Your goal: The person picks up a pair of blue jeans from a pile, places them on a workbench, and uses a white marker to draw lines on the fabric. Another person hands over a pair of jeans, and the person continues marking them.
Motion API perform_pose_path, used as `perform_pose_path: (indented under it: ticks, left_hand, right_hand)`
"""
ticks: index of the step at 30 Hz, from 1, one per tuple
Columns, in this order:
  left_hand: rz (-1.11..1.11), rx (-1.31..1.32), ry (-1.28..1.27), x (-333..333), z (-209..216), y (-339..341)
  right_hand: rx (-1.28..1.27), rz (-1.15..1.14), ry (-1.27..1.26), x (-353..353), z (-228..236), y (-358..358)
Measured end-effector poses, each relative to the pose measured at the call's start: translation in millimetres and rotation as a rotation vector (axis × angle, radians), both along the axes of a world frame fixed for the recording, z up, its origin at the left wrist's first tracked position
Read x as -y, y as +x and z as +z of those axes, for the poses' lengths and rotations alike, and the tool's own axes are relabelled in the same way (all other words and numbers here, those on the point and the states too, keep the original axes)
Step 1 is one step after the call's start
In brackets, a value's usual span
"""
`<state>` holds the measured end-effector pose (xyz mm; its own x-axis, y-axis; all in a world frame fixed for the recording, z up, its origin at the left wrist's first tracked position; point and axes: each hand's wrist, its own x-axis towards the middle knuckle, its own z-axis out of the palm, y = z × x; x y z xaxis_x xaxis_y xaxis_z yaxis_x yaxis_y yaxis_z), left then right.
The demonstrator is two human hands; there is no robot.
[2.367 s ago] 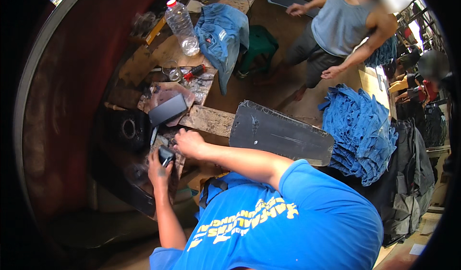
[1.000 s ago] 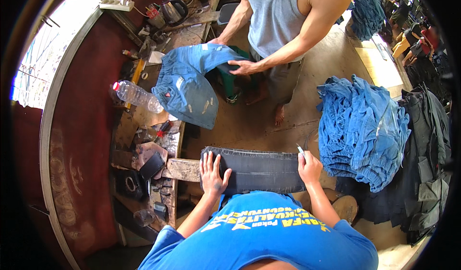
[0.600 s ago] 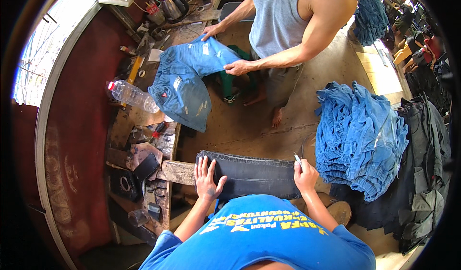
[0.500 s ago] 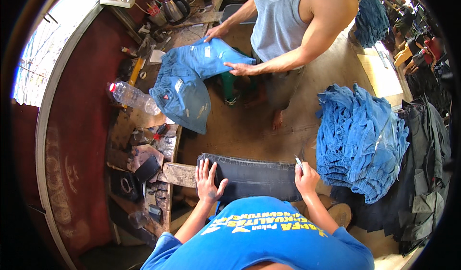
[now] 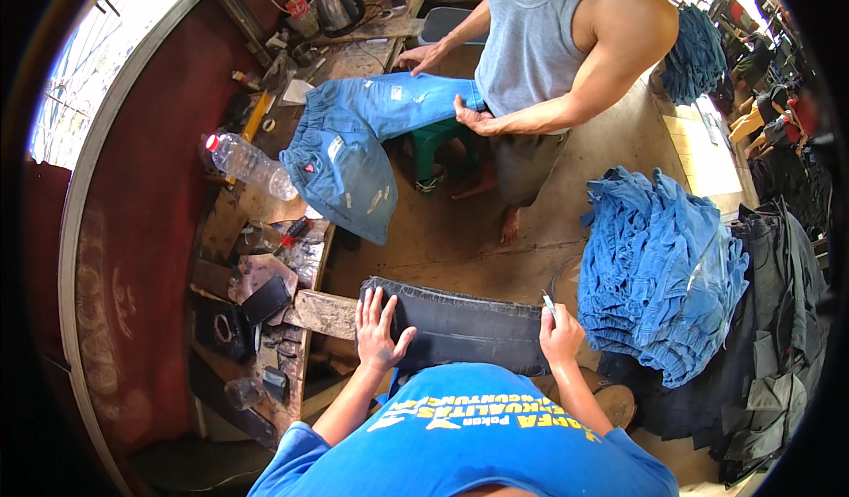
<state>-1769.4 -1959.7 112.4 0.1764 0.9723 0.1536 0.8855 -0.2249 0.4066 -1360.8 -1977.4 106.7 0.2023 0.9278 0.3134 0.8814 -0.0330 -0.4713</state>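
Note:
My left hand (image 5: 380,331) lies flat with fingers spread on the left end of a piece of black cloth (image 5: 469,324) with a frayed far edge. The cloth is stretched over a wooden board (image 5: 325,314), whose bare end shows on the left. At the cloth's right end, my right hand (image 5: 561,332) is closed around a small, slim, pale tool (image 5: 548,304). Its tip points up and away from me; its exact kind is too small to tell.
Across from me, a co-worker in a grey tank top (image 5: 553,46) handles blue denim shorts (image 5: 354,143) on the cluttered workbench (image 5: 309,267). Nearby are a plastic bottle (image 5: 252,165) and a green stool (image 5: 433,148). Blue garments (image 5: 663,276) and dark garments (image 5: 778,320) are piled on the right.
The co-worker's hands have shifted along the blue shorts, which now lie straighter. The whole view has moved slightly. My hands keep their places on the black cloth.

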Motion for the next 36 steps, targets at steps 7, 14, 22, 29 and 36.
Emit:
perform_pose_path:
  ticks: [7,14,22,29,36]
  left_hand:
    - [0.007,-0.005,0.018,1.2,0.0,-0.5]
    - [0.006,-0.020,0.003,-0.2,2.5,-0.1]
    - [0.010,-0.005,0.007,0.6,0.2,0.0]
    - [0.009,0.009,-0.015,0.2,0.1,-0.2]
    - [0.002,0.011,-0.007,-0.5,0.1,-0.6]
  right_hand:
    - [-0.008,-0.006,-0.015,2.0,-1.6,-0.3]
    - [0.006,-0.010,-0.011,1.6,-4.2,0.3]
    - [0.003,-0.014,-0.022,1.8,-6.3,1.3]
    - [-0.001,-0.019,-0.033,0.7,-3.9,-0.3]
    - [-0.009,-0.012,0.009,-0.8,-4.3,-1.4]
